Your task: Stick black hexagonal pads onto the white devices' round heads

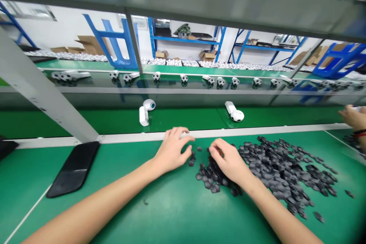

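My left hand [173,149] hovers near the white rail at the back of the green work surface, with thumb and index finger apart and the other fingers loosely bent. Something pale shows between its fingers, possibly the rail behind. A few loose black pentagon pieces [192,159] lie to the right of its thumb. Over the left edge of a pile of black pentagon pieces [277,171], my right hand [228,160] is closed, thumb against the curled fingers. Whatever is in that pinch is hidden.
Beyond the rail [211,133], two white devices with round heads [144,115] [235,112] rest on a green belt. Behind, a row of soccer-ball-patterned devices [184,78] stands on a ledge. A black tray [74,168] lies left. Another person's hand [354,117] reaches in at right. A metal beam [183,0] crosses overhead.
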Demonstrator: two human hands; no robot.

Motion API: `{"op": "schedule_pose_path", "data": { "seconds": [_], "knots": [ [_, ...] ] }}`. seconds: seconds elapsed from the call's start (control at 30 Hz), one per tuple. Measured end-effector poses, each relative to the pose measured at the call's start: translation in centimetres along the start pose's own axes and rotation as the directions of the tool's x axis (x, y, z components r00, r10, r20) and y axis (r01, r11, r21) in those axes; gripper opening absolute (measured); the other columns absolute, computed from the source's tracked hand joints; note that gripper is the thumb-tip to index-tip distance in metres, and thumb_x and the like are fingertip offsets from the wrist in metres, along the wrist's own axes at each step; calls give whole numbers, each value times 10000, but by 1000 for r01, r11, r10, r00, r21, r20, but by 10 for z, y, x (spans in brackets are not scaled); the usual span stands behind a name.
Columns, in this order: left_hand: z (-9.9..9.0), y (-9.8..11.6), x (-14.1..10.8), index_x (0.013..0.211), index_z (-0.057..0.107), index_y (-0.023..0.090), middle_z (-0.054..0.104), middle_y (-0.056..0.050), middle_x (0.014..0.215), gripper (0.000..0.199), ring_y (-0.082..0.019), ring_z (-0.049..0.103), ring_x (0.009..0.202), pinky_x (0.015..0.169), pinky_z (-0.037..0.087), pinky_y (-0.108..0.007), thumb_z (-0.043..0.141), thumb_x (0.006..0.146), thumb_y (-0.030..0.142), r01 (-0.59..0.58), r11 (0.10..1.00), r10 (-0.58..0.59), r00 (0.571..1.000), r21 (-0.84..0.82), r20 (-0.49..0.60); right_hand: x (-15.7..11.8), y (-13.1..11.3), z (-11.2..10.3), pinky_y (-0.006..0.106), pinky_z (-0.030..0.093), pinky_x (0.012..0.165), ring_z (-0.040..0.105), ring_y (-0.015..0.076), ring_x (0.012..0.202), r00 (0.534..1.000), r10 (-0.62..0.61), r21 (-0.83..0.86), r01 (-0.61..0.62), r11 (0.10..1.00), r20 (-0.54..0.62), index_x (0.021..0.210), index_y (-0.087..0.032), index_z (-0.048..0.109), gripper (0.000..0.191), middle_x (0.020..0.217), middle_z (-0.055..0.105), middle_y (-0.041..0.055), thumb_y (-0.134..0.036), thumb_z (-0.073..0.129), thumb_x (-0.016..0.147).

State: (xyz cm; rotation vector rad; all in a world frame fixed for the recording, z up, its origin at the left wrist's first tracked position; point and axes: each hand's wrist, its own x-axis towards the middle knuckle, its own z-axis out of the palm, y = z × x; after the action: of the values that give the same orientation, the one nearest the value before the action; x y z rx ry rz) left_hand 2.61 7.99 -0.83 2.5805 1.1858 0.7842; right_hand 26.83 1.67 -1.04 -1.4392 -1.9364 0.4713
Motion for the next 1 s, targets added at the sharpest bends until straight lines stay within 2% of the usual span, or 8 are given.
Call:
{"op": "schedule_pose_path", "data": {
  "seconds": [0.1,0.2,0.3,0.37,0.57,0.77,0.87,1.0],
  "knots": [
    [-34,-40,29,1366,591,272,476,-100,1500,418,-349,394,1416,1177,312,-547,610,955,342,333,936,-322,940,110,-111,-2,2,-4,319,581,682,715,204,700,989,141,261,-148,954,44,910,-237,640,242,777,730,21,-437,556,1017],
    [-67,-85,60,1473,477,137,397,-242,1541,593,-455,373,1423,1117,344,-670,645,957,376,610,783,-584,788,120,-195,-3,5,-4,323,600,692,743,219,692,984,161,334,-178,926,77,900,-231,716,232,743,759,22,-447,655,954],
    [-79,-113,86,1366,577,167,574,-142,1401,448,-318,598,1235,1014,524,-544,675,974,359,735,674,-731,678,77,-78,-3,9,-3,333,603,686,743,225,688,990,125,316,-138,939,59,929,-238,779,215,786,787,27,-423,671,940],
    [-76,-118,99,1316,610,170,631,-108,1323,377,-263,658,1134,948,577,-473,671,986,341,759,650,-760,650,33,21,-3,13,-4,343,617,715,762,234,738,993,109,333,-116,936,42,993,-243,802,232,885,809,37,-417,654,953],
    [-61,-90,90,1323,559,163,678,-82,1126,361,-188,697,882,761,617,-359,629,1004,317,675,692,-633,738,-256,234,-2,16,-26,332,590,725,750,238,734,984,158,312,-127,941,-76,874,-230,793,211,782,791,28,-409,699,933],
    [-56,-29,10,1243,540,192,635,23,714,499,-152,612,582,587,544,-283,732,859,446,487,667,-324,871,-564,370,-1,16,-40,297,503,679,656,200,704,965,122,206,-73,976,-234,775,-224,679,283,759,719,10,-454,698,940],
    [-49,4,-27,1064,623,156,676,-20,776,462,-169,629,648,630,518,-278,855,731,376,416,541,-122,899,-731,421,-2,17,-35,291,469,641,642,198,703,974,101,179,-65,982,-202,801,-227,673,277,770,712,11,-452,667,964],
    [-39,36,-55,1217,599,181,712,-55,954,634,-187,631,810,715,511,-268,910,678,297,413,357,-163,911,-838,379,-3,18,-25,291,469,662,663,206,762,984,81,151,-56,987,-161,847,-233,686,232,827,729,12,-418,647,981]
  ]
}}
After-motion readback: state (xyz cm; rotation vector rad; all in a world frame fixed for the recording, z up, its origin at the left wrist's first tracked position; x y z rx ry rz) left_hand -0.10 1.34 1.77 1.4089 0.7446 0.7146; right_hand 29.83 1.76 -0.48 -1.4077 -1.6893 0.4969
